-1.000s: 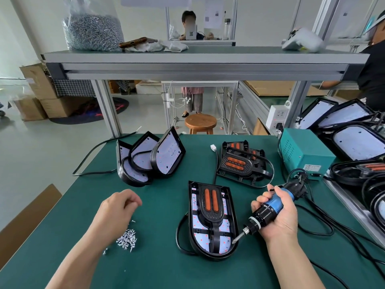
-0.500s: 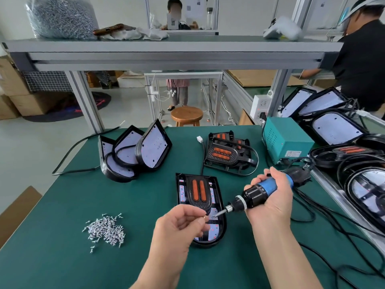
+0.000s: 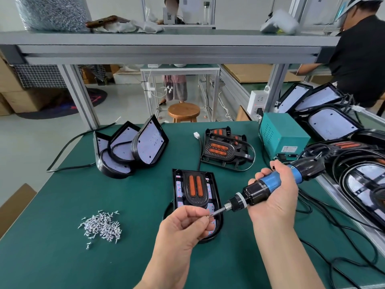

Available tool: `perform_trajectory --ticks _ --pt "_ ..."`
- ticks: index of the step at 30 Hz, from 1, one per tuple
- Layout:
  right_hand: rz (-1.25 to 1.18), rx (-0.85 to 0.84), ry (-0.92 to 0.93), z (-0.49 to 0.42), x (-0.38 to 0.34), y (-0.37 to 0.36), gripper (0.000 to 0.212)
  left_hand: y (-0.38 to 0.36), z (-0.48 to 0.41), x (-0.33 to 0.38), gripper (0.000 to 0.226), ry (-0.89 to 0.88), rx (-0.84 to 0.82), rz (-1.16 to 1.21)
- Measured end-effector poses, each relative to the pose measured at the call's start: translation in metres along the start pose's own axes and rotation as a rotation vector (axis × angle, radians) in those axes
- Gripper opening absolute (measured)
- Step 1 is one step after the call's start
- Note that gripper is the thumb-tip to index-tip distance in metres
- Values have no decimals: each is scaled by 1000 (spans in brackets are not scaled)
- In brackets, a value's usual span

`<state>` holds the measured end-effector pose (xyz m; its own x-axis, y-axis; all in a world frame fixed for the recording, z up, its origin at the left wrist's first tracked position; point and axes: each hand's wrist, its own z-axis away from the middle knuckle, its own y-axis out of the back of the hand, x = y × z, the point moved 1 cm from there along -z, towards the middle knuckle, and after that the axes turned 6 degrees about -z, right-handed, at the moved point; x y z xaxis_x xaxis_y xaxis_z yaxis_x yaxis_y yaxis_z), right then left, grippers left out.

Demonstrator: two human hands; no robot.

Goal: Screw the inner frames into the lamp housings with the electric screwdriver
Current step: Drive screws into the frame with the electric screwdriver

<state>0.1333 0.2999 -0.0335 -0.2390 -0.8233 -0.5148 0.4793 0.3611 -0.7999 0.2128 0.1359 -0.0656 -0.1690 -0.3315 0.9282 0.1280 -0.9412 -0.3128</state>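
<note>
A black lamp housing (image 3: 210, 185) lies flat on the green table, its inner frame (image 3: 195, 189) with two orange strips seated in it. My right hand (image 3: 275, 200) grips the blue-and-black electric screwdriver (image 3: 268, 186), bit pointing down-left over the housing's near end. My left hand (image 3: 184, 225) pinches a small screw (image 3: 210, 215) right at the bit's tip. A pile of loose silver screws (image 3: 102, 226) lies to the left.
Empty housings (image 3: 133, 147) lean together at back left. Spare inner frames (image 3: 226, 150) are stacked behind the work. A teal power box (image 3: 281, 137) and cables sit at right, beside more housings (image 3: 358, 180). Another person (image 3: 360, 53) works at far right.
My left hand has left the screw pile and come across to the screwdriver's bit with a screw. My right hand has lifted the screwdriver over the housing's near end.
</note>
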Motion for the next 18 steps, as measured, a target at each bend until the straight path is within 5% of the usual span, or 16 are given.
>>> perform_trajectory --ticks 9,18 --pt "14 8 -6 1 0 3 15 0 -3 -7 27 -111 38 -152" --pt "52 69 -34 0 3 5 17 -1 -3 -20 51 -387 137 -468"
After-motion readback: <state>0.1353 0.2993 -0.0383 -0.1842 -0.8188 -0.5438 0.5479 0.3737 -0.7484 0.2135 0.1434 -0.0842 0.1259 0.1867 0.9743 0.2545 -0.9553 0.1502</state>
